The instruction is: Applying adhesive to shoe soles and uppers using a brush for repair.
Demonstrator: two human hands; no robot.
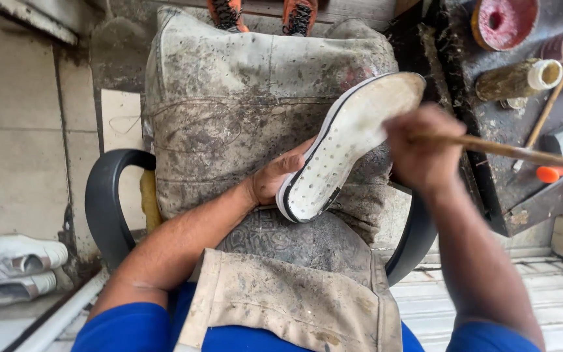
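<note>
The person is sitting with a stained, grimy apron (229, 111) spread over the lap, and a shoe (343, 146) is lying on it upside down, its white sole facing up and dotted with small holes, a dark edge running round the rim. The left hand (275, 179) is grasping the shoe from beneath near the heel end, fingers curled under the side. The right hand (421, 153) is clenched around a thin wooden stick (522, 153), which is reaching out to the right over a cluttered, dirt-caked table (490, 124); the hand is sitting right by the toe of the sole. On that table a round red tin (504, 21) and a smeared bottle with a white cap (519, 78) are resting. A pair of white sneakers (14, 267) is lying on the tiled floor (14, 130) to the left, well apart from the work.
</note>
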